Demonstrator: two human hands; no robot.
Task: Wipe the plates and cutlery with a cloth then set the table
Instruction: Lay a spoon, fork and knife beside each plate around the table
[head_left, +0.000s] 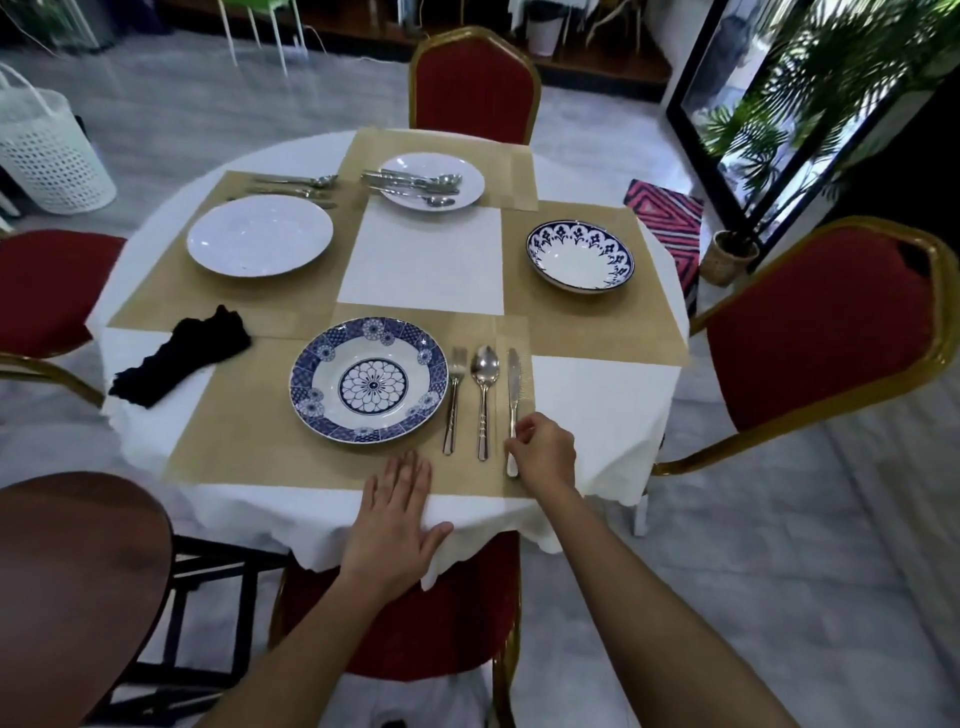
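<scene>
The right grip (545, 452) reaches in from the lower right on a bare, nearly straight forearm. Its fingers are curled and pinch the lower handle of the knife (513, 395), which lies flat on the bench (597, 415) with its blade pointing away from the grip.

The left grip (395, 519) lies palm down on the near edge of the bench. Its fingers are straight and close together, its thumb is spread to the side, and it holds nothing.

Just left of the right grip, the spoon (484, 384) and then the fork (454, 395) lie parallel to the knife, close but apart, all three shiny. Beyond the left grip sits the blue patterned plate (369, 382) with a flower in its middle, on a tan placemat (249, 447). Further left of that grip lies the crumpled black cloth (182, 356). Well beyond both grips are a white plate (260, 236), a far plate (467, 179) piled with cutlery, and, beyond the right grip, a blue-rimmed bowl (580, 254).
</scene>
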